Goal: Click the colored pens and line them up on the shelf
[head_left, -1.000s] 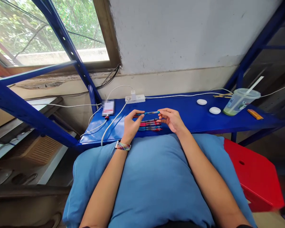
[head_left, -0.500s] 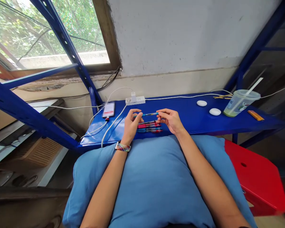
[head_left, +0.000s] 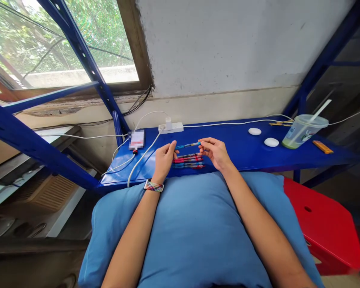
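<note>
A blue pen (head_left: 187, 145) is held level above the blue table, stretched between my two hands. My right hand (head_left: 215, 153) pinches its right end between thumb and fingertips. At its left end is my left hand (head_left: 164, 159), with the thumb raised against the pen and the fingers curled, partly hidden behind the hand. Just below, several red and blue pens (head_left: 188, 160) lie side by side near the table's front edge. A woven multicoloured band (head_left: 154, 185) circles my left wrist.
A blue pillow (head_left: 195, 228) lies under my forearms. The blue table (head_left: 228, 138) carries a power strip (head_left: 171, 127) with white cables, a blurred-out device (head_left: 136, 139), two white oval objects (head_left: 271, 142), a plastic cup (head_left: 304, 131) with a straw and an orange lighter (head_left: 323, 147). A red stool (head_left: 324, 224) stands at right.
My left hand has shifted slightly left and down, and its thumb has risen from its pinch. The pen's left end has dipped a little. My right hand keeps its hold.
</note>
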Action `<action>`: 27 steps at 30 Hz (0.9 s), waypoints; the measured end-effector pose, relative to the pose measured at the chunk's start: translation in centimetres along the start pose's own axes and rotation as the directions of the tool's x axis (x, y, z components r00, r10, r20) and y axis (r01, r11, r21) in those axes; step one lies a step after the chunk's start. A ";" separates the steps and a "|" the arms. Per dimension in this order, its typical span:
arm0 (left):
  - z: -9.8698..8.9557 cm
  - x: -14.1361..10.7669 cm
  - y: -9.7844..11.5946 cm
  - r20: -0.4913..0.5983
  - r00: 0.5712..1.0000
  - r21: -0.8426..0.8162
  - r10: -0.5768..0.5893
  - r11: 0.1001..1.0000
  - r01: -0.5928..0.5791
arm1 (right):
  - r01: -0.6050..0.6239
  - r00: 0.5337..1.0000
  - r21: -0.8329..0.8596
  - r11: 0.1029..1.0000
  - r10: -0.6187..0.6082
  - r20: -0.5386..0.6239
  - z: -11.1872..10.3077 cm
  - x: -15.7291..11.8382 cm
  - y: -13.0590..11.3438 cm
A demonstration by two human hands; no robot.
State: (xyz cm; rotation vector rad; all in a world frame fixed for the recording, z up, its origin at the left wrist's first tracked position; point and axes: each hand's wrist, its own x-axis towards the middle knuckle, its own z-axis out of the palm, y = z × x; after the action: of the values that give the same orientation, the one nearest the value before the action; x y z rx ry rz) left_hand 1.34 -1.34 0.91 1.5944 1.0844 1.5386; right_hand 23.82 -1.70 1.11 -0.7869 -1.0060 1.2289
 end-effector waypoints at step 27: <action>-0.8 0.7 -1.2 -0.131 0.990 -0.157 -0.053 0.987 0.033 | 0.039 0.970 0.072 0.997 -0.020 -0.241 -0.4 0.5 -0.1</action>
State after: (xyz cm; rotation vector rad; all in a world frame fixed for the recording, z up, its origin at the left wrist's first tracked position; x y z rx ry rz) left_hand 0.35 -0.21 0.19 1.3716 1.0373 1.6782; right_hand 24.28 -1.20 1.12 -0.8360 -0.7662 1.1094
